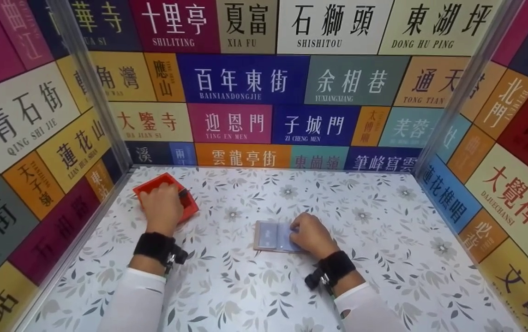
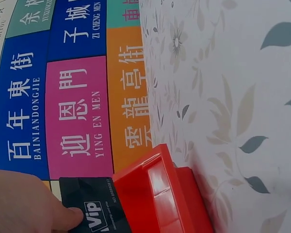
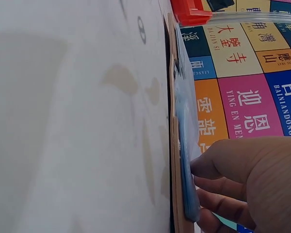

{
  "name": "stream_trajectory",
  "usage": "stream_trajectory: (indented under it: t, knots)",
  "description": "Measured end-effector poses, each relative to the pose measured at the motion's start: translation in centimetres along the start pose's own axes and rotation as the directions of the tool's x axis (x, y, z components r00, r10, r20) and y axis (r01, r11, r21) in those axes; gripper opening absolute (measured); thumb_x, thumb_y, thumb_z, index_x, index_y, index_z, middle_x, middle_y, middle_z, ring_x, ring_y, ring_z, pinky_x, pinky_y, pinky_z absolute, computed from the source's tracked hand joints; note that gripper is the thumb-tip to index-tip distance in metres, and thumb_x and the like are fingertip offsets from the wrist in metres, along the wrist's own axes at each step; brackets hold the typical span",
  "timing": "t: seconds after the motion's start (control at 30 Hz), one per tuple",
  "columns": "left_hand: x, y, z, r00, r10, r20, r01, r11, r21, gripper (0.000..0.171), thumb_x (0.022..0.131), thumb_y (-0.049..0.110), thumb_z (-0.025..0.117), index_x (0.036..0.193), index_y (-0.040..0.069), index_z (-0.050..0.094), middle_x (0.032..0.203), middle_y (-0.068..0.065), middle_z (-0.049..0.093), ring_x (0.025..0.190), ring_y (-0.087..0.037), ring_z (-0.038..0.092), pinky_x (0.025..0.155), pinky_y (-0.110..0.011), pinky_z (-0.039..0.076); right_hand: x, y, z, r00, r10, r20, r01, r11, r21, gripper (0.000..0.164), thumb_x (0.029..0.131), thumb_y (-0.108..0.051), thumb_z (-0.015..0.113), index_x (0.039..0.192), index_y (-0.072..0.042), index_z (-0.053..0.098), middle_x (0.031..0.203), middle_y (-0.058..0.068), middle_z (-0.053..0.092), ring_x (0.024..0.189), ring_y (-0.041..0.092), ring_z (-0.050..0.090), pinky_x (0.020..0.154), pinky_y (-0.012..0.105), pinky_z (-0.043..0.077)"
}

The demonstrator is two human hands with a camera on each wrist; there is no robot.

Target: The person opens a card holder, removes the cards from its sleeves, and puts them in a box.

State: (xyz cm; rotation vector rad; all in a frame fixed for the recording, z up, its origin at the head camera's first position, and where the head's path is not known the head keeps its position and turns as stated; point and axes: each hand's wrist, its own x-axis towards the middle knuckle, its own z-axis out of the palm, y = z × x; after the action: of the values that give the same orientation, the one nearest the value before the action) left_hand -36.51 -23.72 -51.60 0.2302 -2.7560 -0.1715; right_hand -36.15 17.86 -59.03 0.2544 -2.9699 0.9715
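My left hand (image 1: pixel 161 207) is over a red tray (image 1: pixel 192 211) at the back left of the table. In the left wrist view its thumb presses on a black card (image 2: pixel 94 204) printed "Vip", which it pinches at the tray's edge. An open card holder (image 1: pixel 267 236) with clear bluish plastic sleeves lies at mid-table. My right hand (image 1: pixel 312 235) is at the holder's right side. Its thumb and fingers pinch the plastic sleeves (image 3: pixel 186 179), as the right wrist view shows edge-on. The fingertips are partly hidden in the head view.
The table (image 1: pixel 245 290) has a white leaf-and-flower pattern. Panels with coloured signs (image 1: pixel 241 78) stand along the back and both sides, joined by clear corner strips (image 1: pixel 458 78). A dark camera band (image 1: pixel 155 249) sits on each wrist.
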Motion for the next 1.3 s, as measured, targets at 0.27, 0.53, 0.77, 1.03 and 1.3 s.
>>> stream_trajectory:
  t: [0.27, 0.53, 0.77, 1.03, 1.3]
  knots:
    - [0.0, -0.3, 1.5, 0.996, -0.025, 0.082, 0.02, 0.998, 0.063, 0.025, 0.103, 0.005, 0.06, 0.116, -0.004, 0.08, 0.114, -0.03, 0.077, 0.106, -0.052, 0.076, 0.104, -0.071, 0.047, 0.1, 0.2, 0.2, 1.0, 0.001, 0.001, -0.001, 1.0, -0.021, 0.023, 0.086, -0.011, 0.082, 0.109, -0.01, 0.083, 0.118, 0.009, 0.076, 0.115, 0.03, 0.072, 0.107, 0.05, 0.06]
    - [0.2, 0.2, 2.7, 0.984, 0.021, 0.177, -0.039, 0.994, 0.098, 0.022, 0.102, 0.005, 0.067, 0.116, -0.004, 0.081, 0.108, -0.028, 0.082, 0.098, -0.047, 0.073, 0.101, -0.067, 0.049, 0.1, 0.2, 0.1, 1.0, 0.013, 0.005, -0.013, 1.0, -0.005, 0.022, 0.086, -0.012, 0.083, 0.108, -0.013, 0.083, 0.116, 0.008, 0.076, 0.113, 0.03, 0.072, 0.106, 0.049, 0.06]
    - [-0.4, 0.2, 3.0, 0.974, 0.058, 0.218, -0.078, 0.994, 0.082, 0.019, 0.104, 0.011, 0.071, 0.114, -0.003, 0.08, 0.102, -0.026, 0.082, 0.092, -0.046, 0.07, 0.1, -0.065, 0.049, 0.1, 0.2, 0.1, 1.0, 0.019, 0.005, -0.019, 1.0, -0.006, 0.022, 0.085, -0.012, 0.084, 0.108, -0.013, 0.082, 0.115, 0.008, 0.075, 0.11, 0.028, 0.07, 0.105, 0.049, 0.059]
    - [-0.6, 0.8, 2.9, 0.972, 0.053, 0.229, -0.065, 0.997, 0.047, 0.027, 0.106, 0.023, 0.076, 0.113, -0.003, 0.079, 0.1, -0.026, 0.081, 0.09, -0.047, 0.072, 0.099, -0.063, 0.053, 0.0, 0.3, 0.3, 1.0, 0.014, 0.004, -0.014, 1.0, 0.003, 0.024, 0.085, -0.011, 0.083, 0.109, -0.012, 0.082, 0.115, 0.008, 0.076, 0.112, 0.029, 0.071, 0.106, 0.049, 0.059]
    - [-0.5, 0.9, 3.4, 0.974, 0.03, 0.225, -0.027, 0.999, -0.017, 0.04, 0.111, 0.034, 0.07, 0.108, -0.004, 0.081, 0.101, -0.027, 0.082, 0.095, -0.049, 0.075, 0.093, -0.062, 0.054, -0.1, 0.3, 0.1, 1.0, -0.015, -0.006, 0.015, 1.0, -0.011, 0.02, 0.086, -0.01, 0.083, 0.106, -0.011, 0.084, 0.115, 0.006, 0.076, 0.113, 0.029, 0.071, 0.106, 0.049, 0.059]
